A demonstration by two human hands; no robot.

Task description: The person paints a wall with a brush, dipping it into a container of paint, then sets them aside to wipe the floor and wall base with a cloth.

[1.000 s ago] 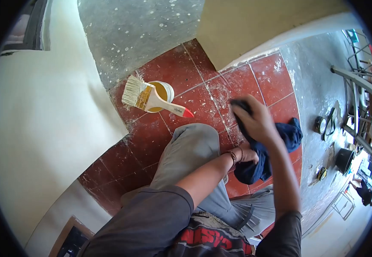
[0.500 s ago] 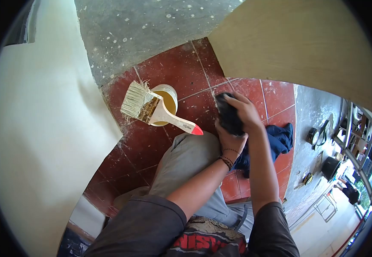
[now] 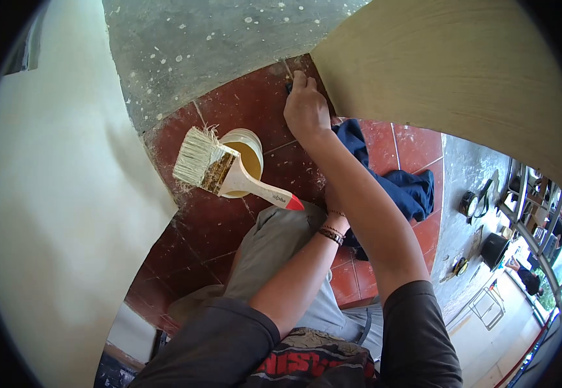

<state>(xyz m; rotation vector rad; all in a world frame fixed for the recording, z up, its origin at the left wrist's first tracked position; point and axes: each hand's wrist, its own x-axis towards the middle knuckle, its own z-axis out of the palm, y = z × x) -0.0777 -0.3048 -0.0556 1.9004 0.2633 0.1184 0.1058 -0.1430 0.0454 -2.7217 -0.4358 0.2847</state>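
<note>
My right hand reaches out low over the red tiles, beside the lower edge of the pale board. Its fingers are curled, and a small dark edge of the black object shows at their left side; most of it is hidden. My left hand, below the bracelets on that wrist, is near my knee and largely covered by my right forearm, so its fingers do not show. Dark blue cloth lies bunched on the tiles behind that forearm. A wide paintbrush rests across a white tub of yellowish-brown liquid.
A cream panel stands at the left, and the pale board overhangs at upper right. Beyond the red tiles lies paint-spotted grey floor. A black bucket, a metal rack and a person are at far right.
My right hand has moved up and forward, away from my left, with the black object that was between both hands. More blue cloth now shows beside the right forearm.
</note>
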